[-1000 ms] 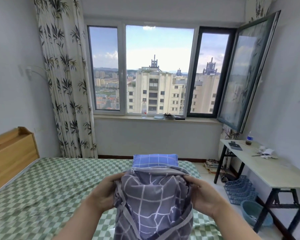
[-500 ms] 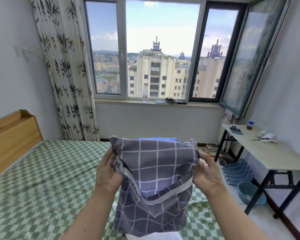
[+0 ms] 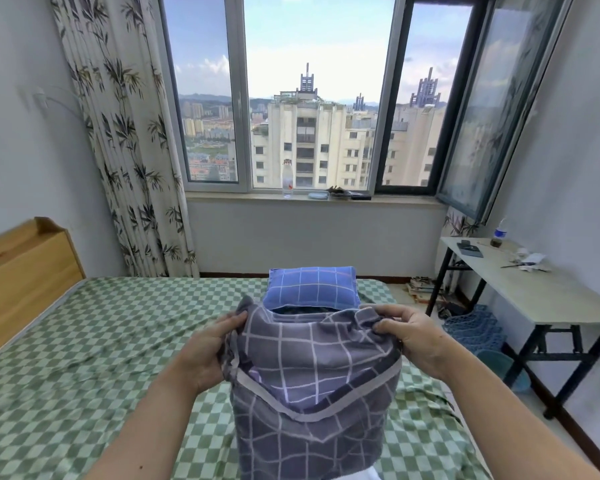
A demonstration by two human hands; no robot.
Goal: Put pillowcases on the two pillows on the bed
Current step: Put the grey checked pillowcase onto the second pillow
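While pinching grey case (image 3: 312, 382) at mouth corners, left hand (image 3: 205, 355) and right hand (image 3: 416, 337) are holding it taut, fingers curled into cloth. Case now dropping lower than half second ago, blue pillow (image 3: 312, 289) showing again beyond it; probably means case being worked down over second pillow, white corner (image 3: 364, 474) peeking at bottom edge. Blue pillow lying far on bed (image 3: 84, 341), already cased. Bed offering open room left; table (image 3: 548, 299) crowding right, near bed edge.
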